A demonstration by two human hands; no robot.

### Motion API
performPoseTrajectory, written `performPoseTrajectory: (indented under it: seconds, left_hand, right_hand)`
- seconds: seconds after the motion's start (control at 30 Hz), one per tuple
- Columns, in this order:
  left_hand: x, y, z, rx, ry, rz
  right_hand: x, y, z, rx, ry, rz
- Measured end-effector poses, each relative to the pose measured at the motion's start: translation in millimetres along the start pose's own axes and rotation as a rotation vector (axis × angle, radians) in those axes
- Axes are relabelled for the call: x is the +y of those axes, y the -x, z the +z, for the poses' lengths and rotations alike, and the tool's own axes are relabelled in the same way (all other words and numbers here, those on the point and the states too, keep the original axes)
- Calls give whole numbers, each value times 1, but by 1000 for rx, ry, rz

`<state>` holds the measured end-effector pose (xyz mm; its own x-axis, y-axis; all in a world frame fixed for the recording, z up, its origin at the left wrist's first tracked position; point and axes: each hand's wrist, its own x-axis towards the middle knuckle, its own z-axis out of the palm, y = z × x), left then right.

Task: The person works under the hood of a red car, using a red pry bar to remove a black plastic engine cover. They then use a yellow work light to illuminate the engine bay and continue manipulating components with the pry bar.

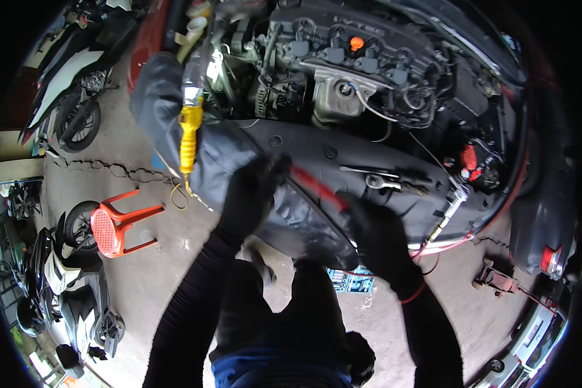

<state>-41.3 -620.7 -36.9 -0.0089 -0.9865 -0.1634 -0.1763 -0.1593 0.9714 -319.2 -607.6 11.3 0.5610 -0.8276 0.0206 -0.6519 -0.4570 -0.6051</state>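
Note:
A red rod-like thing (318,187), smeared by motion, spans the gap between my two dark-gloved hands. My left hand (255,191) is closed at its upper left end, over a dark fender cover (229,165). At its lower right end, my right hand (378,233) is closed too, with the fingers partly hidden. What kind of tool or part it is cannot be made out. Right of my hands, a ratchet (375,182) and other hand tools lie on the black panel (291,139) at the front of the engine bay.
An engine (362,45) fills the far side. A yellow work light (189,132) hangs at the left; an air gun (456,200) with a thin red hose (456,242) rests right. Below are a blue socket set (352,281), red stool (113,229), floor jack (498,279) and motorcycles (71,284).

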Motion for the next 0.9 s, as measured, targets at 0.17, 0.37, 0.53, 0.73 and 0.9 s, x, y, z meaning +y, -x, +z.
performPoseTrajectory:
  seconds: [0.17, 0.37, 0.53, 0.73, 0.9]
  left_hand:
    - [-49, -181, -37, 191, -1000, 843]
    - [-83, -267, -10, -177, -1452, 947]
    - [-85, -264, -7, -202, -1330, 912]
    - [-89, -265, 1, -238, -1330, 812]
    - [-90, -269, 5, -269, -1286, 750]
  right_hand:
    - [118, -100, -13, 142, 459, -151]
    - [174, -142, 27, 18, 711, -258]
    - [182, -153, 50, 110, 923, -391]
    - [180, -154, 59, 169, 857, -363]
    - [179, -153, 61, 198, 824, -344]
